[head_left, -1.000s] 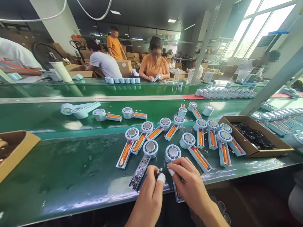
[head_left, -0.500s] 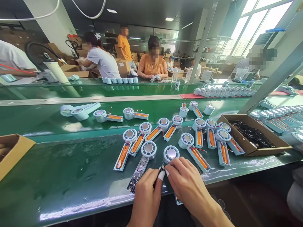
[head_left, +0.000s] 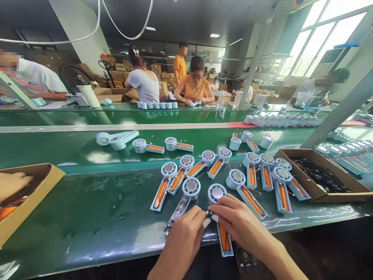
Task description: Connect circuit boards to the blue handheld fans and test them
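Note:
My left hand (head_left: 186, 231) is closed, pinching a small black circuit board (head_left: 209, 214) between thumb and fingers. The fingers of my right hand (head_left: 240, 217) are closed at the same spot; what they grip, probably at the board's end, is hidden. White covers show on both thumbs. Just beyond my fingertips lies a pale blue unit with a round slotted head (head_left: 217, 193); its handle, with an orange battery (head_left: 224, 237) inside, comes out below my right hand. A similar unit with a circuit board (head_left: 177, 214) along its handle lies beside my left hand.
Several more round-headed units (head_left: 169, 170) with orange batteries lie across the green bench. At right stands a cardboard box (head_left: 335, 197) of black parts. Another box (head_left: 37, 194) at left has a co-worker's hand (head_left: 14, 184) in it. Co-workers sit beyond the bench; a slanted post (head_left: 335, 107) rises at right.
The view has shifted, so the bench things appear farther right. My hands stay together, and more of the battery handle shows beneath them. A co-worker's hand has appeared in the left box.

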Demonstrator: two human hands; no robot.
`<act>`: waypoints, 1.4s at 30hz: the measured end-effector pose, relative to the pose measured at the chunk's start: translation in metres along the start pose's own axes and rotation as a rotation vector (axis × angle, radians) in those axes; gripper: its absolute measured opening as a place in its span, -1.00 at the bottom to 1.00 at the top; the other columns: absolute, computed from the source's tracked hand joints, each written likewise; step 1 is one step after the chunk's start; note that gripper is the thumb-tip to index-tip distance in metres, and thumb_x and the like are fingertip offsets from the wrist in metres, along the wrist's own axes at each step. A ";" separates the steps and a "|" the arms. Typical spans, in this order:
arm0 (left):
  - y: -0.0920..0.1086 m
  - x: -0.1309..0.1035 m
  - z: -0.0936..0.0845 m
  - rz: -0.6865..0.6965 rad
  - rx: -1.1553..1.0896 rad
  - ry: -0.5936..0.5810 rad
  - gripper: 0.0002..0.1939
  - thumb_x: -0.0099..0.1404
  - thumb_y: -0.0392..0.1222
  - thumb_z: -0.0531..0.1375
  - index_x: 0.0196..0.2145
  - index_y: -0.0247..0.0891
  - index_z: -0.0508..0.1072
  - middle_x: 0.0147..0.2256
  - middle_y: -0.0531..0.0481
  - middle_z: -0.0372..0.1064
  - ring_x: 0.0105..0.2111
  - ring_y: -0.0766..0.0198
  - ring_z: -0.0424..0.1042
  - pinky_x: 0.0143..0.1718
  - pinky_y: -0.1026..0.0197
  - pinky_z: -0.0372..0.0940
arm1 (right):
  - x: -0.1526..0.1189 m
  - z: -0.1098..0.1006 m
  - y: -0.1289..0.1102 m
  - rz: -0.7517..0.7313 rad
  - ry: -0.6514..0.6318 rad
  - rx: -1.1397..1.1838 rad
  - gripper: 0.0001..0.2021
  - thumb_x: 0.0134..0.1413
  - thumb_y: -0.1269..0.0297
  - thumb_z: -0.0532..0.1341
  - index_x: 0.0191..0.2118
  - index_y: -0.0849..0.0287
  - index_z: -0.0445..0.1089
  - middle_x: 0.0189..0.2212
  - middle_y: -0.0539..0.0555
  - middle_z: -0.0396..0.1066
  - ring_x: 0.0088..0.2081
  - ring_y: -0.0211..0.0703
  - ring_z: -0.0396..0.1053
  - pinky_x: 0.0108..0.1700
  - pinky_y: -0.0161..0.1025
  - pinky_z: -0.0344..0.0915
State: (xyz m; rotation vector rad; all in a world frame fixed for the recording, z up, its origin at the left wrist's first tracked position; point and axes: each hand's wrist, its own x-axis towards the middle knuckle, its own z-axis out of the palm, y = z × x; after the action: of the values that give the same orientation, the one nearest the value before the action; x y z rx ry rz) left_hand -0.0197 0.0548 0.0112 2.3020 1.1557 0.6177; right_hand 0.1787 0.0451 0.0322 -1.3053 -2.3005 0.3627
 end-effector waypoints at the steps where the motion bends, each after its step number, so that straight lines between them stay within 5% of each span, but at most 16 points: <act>1: 0.001 0.000 -0.001 -0.001 -0.015 -0.013 -0.70 0.47 -0.35 -0.07 -0.34 -0.17 0.36 -0.30 0.02 0.40 -0.32 0.22 0.45 -0.34 0.25 0.26 | -0.001 0.000 0.002 -0.026 -0.001 0.001 -0.77 0.33 0.51 0.12 -0.05 0.10 0.44 -0.30 0.02 0.39 -0.23 -0.14 0.34 -0.22 -0.24 0.34; 9: 0.002 0.004 -0.002 0.001 -0.173 0.001 -0.68 0.47 -0.25 -0.04 -0.33 -0.15 0.46 -0.31 0.00 0.46 -0.29 0.20 0.49 -0.28 0.26 0.33 | 0.000 0.005 0.007 -0.126 0.084 0.021 -0.83 0.35 0.45 0.11 -0.15 0.14 0.45 -0.31 0.06 0.44 -0.26 -0.12 0.38 -0.21 -0.21 0.39; 14: -0.006 0.000 0.007 -0.118 -0.224 0.178 -0.66 0.44 -0.13 -0.02 -0.15 -0.17 0.56 -0.17 -0.13 0.59 -0.16 0.09 0.58 -0.14 0.16 0.43 | -0.011 -0.005 0.007 0.155 0.212 0.296 -0.79 0.29 0.31 0.21 0.01 0.07 0.43 -0.05 0.10 0.48 -0.10 -0.10 0.46 -0.04 -0.19 0.42; 18: -0.007 -0.009 0.015 -0.300 -0.263 0.219 -0.61 0.40 -0.01 0.02 -0.03 -0.20 0.53 -0.16 -0.16 0.63 -0.08 -0.01 0.59 -0.03 0.04 0.44 | -0.032 -0.006 0.000 0.416 0.295 0.395 -0.80 0.37 0.22 0.11 -0.08 0.07 0.48 -0.22 0.06 0.53 -0.18 -0.12 0.50 -0.17 -0.26 0.45; 23: -0.003 -0.015 0.017 -0.372 -0.358 0.190 -0.58 0.40 -0.04 -0.02 0.12 -0.19 0.37 -0.20 -0.14 0.64 -0.22 0.03 0.61 -0.14 0.04 0.48 | -0.040 0.000 -0.015 0.301 0.210 0.374 -0.73 0.27 0.35 0.15 0.04 0.04 0.45 -0.20 0.04 0.47 -0.28 -0.19 0.44 -0.22 -0.30 0.43; 29: -0.009 -0.023 0.023 -0.366 -0.337 0.228 -0.57 0.41 -0.08 0.01 0.19 -0.12 0.31 -0.02 -0.17 0.55 -0.32 0.12 0.58 -0.34 0.15 0.47 | -0.023 0.008 -0.008 0.252 0.266 0.488 -0.82 0.31 0.33 0.15 -0.22 0.08 0.53 -0.21 0.05 0.47 -0.18 -0.17 0.44 -0.14 -0.29 0.36; 33: -0.003 -0.025 0.021 -0.298 -0.339 0.237 -0.62 0.41 -0.18 -0.01 0.13 -0.14 0.38 -0.24 -0.08 0.57 -0.51 0.22 0.50 -0.39 0.21 0.45 | -0.015 0.013 -0.009 0.325 0.199 0.584 -0.86 0.29 0.29 0.20 -0.25 0.09 0.52 -0.31 0.00 0.51 -0.26 -0.19 0.44 -0.17 -0.30 0.34; 38: 0.012 -0.022 0.015 -0.183 -0.327 0.263 -0.69 0.40 -0.26 -0.01 -0.13 -0.15 0.53 -0.23 -0.07 0.55 -0.29 0.16 0.55 -0.22 0.21 0.43 | -0.010 0.018 -0.018 0.266 0.184 0.495 -0.84 0.25 0.38 0.16 -0.23 0.10 0.51 -0.33 0.02 0.44 -0.29 -0.19 0.40 -0.22 -0.29 0.32; 42: 0.019 -0.017 0.009 -0.227 -0.405 0.250 -0.74 0.42 -0.15 0.05 -0.13 -0.17 0.53 -0.17 -0.10 0.56 -0.21 0.13 0.54 -0.16 0.20 0.41 | -0.009 0.020 -0.019 0.217 0.182 0.448 -0.82 0.25 0.43 0.14 -0.19 0.11 0.50 -0.29 0.03 0.42 -0.26 -0.20 0.40 -0.21 -0.31 0.31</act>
State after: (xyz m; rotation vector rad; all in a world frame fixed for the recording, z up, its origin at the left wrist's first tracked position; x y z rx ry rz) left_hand -0.0121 0.0290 0.0125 1.7625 1.2478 0.9717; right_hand 0.1588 0.0274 0.0210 -1.2922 -1.7962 0.7496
